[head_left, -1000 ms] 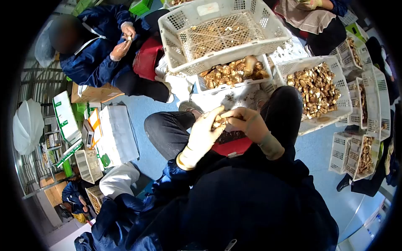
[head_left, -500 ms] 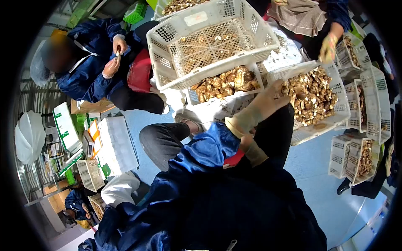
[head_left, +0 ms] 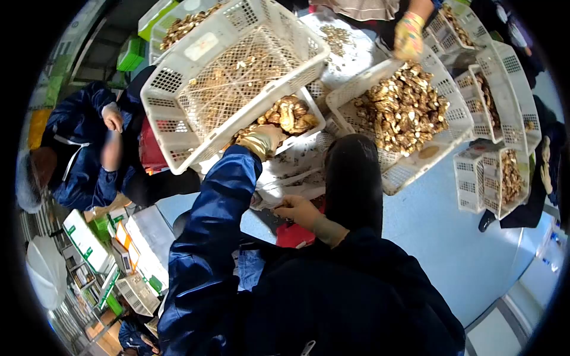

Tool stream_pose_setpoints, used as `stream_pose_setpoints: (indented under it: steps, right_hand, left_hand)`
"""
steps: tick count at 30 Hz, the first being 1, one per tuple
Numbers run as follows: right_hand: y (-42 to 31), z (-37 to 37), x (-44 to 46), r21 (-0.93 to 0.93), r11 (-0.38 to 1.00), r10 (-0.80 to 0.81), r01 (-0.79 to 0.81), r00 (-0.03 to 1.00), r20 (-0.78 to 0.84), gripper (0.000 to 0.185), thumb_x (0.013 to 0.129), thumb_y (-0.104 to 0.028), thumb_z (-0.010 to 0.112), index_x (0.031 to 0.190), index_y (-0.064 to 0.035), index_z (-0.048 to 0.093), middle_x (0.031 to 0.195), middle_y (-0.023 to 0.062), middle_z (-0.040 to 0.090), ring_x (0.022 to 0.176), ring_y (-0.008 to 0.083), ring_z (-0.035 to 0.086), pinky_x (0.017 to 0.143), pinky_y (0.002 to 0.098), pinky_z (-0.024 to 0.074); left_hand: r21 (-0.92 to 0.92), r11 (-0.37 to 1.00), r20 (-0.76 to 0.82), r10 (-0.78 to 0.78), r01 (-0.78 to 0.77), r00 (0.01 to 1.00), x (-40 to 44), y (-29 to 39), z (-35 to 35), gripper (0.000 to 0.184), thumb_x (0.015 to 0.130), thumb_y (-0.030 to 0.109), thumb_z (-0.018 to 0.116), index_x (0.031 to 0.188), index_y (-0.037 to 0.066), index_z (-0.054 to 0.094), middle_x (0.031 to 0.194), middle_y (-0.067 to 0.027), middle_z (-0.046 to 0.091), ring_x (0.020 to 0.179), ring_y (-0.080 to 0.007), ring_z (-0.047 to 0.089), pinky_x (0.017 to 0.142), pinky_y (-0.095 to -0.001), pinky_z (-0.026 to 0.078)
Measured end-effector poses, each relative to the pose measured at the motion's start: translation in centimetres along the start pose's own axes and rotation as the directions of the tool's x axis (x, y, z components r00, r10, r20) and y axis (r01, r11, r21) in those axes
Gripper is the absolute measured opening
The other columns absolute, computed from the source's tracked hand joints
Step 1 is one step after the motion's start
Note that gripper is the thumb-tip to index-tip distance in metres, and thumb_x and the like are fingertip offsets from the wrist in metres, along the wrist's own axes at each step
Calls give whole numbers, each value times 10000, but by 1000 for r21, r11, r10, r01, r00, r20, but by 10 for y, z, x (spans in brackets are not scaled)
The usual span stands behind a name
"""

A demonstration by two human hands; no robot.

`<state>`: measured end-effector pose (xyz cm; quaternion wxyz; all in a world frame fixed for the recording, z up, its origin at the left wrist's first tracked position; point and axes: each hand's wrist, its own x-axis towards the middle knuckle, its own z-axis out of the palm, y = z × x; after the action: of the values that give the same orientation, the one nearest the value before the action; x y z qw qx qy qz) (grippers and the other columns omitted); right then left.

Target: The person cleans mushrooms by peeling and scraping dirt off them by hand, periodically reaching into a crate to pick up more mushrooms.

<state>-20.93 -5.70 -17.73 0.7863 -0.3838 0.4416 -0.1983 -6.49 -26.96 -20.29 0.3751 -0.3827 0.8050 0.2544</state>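
My left hand (head_left: pixel 265 141), in a pale glove, reaches to the near edge of a lower white crate (head_left: pixel 316 118) of brown mushrooms (head_left: pixel 292 115). Its fingers are mostly hidden, so I cannot see whether they hold a mushroom. Closer to my body, over my lap, my gloved right hand (head_left: pixel 300 212) has thumb and fingers pinched together; what is between them is too small to make out. Further right stands a tilted white crate (head_left: pixel 396 172) with a heap of mushrooms (head_left: pixel 409 110).
A large mesh-bottomed crate (head_left: pixel 237 127) with scraps overlaps the lower one. Across from me, a co-worker's patterned glove (head_left: pixel 408 37) hangs at the right crate's far rim. Another person (head_left: pixel 89 136) sits at left. Stacked crates (head_left: pixel 504 107) stand at right.
My left hand has swung left from the mushroom heap in the right crate to the lower crate. My right hand shows more fully now. The view has turned and shifted.
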Motion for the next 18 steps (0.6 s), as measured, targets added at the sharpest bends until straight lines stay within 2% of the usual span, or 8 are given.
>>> stream_pose_setpoints:
  steps: [5, 7, 8, 9, 11, 15, 16, 18]
  right_hand:
    - [2, 0, 1, 13, 1000, 8, -8, 1000, 3, 231, 796, -172, 683, 925, 16, 644, 830, 93, 664, 749, 156, 597, 687, 298, 467]
    - [-4, -3, -5, -13, 1000, 20, -20, 999, -31, 217, 800, -173, 681, 911, 10, 644, 815, 81, 657, 732, 144, 581, 673, 294, 461]
    - [2, -2, -3, -3, 1000, 21, -21, 999, -37, 212, 799, -172, 682, 903, 9, 644, 811, 77, 654, 727, 141, 577, 668, 292, 459]
    - [5, 0, -1, 8, 1000, 21, -21, 999, -39, 206, 799, -171, 682, 896, 7, 644, 807, 73, 652, 722, 137, 572, 663, 291, 457]
    - [2, 2, -3, 31, 999, 19, -19, 1000, -17, 189, 797, -173, 685, 856, 0, 637, 774, 59, 635, 703, 135, 559, 648, 291, 450]
    - [27, -1, 13, -108, 989, -101, 97, 994, -31, 197, 797, -185, 683, 777, -2, 610, 706, 48, 594, 662, 138, 532, 621, 302, 440]
    - [25, -5, 12, -80, 989, -131, 126, 990, -54, 205, 800, -190, 680, 768, -2, 604, 695, 51, 586, 658, 141, 530, 620, 305, 441]
    - [10, -11, 10, -24, 981, -193, 192, 979, -63, 223, 806, -201, 674, 750, -2, 591, 672, 56, 572, 651, 146, 526, 619, 312, 443]
  left_hand:
    - [249, 964, 16, -96, 89, 995, -1, 26, -18, 255, 750, 156, 649, 989, 98, 717, 1035, -128, 676, 957, -285, 651, 789, -386, 527]
    - [104, 986, 18, -135, 133, 991, -14, 26, -26, 391, 726, 75, 639, 1117, 52, 640, 1094, -177, 626, 992, -340, 620, 814, -411, 516]
    - [124, 992, -190, 28, -4, 981, -9, 9, 2, 391, 727, 46, 608, 1118, 42, 619, 1098, -188, 613, 1010, -356, 599, 864, -407, 486]
    - [-78, 996, -255, 15, -36, 967, -18, 4, 12, 384, 703, 20, 597, 1087, 29, 615, 1112, -198, 598, 1044, -367, 570, 909, -402, 456]
    - [-132, 990, -295, 2, -43, 956, -33, -1, 22, 396, 696, 8, 589, 1091, 26, 604, 1112, -205, 589, 1056, -375, 555, 907, -404, 455]
    - [-186, 970, -631, 4, -156, 776, -56, -17, 48, 390, 672, -32, 588, 1059, 19, 579, 1047, -216, 594, 1002, -393, 564, 890, -398, 459]
    - [-346, 936, -544, -149, -59, 826, -69, -10, 34, 365, 679, -41, 589, 1039, 14, 568, 1024, -199, 595, 965, -367, 573, 865, -396, 458]
    - [-743, 643, -544, -419, -186, 727, -92, -4, 41, 299, 730, -10, 593, 1025, 33, 557, 877, -138, 591, 820, -276, 606, 732, -377, 484]
